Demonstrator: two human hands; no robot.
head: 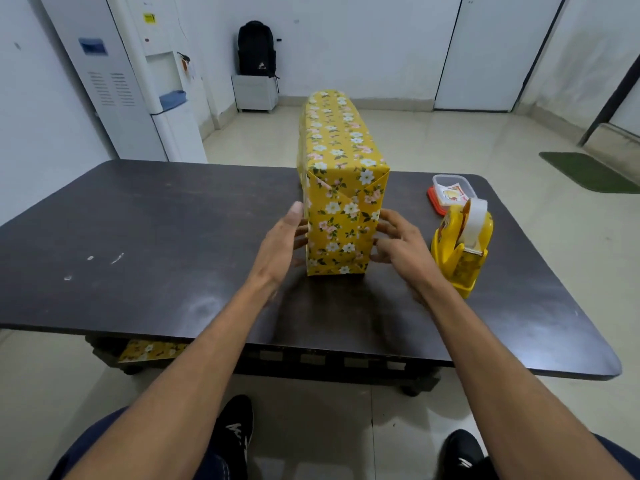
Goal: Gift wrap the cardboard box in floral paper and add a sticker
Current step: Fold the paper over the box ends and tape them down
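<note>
The box (pixel 341 188), wrapped all over in yellow floral paper, stands on its narrow side in the middle of the dark table (pixel 138 237), with its folded end face toward me. My left hand (pixel 282 244) lies against the box's left side, fingers straight. My right hand (pixel 398 242) touches the right side with fingers spread. A clear container with a red lid under it (pixel 450 194), holding stickers, sits at the back right.
A yellow tape dispenser (pixel 462 247) with a white roll stands just right of my right hand. A scrap of floral paper (pixel 152 351) lies on the shelf under the table's front left. Behind the table are open floor, a water dispenser (pixel 162 81) and a backpack (pixel 256 50).
</note>
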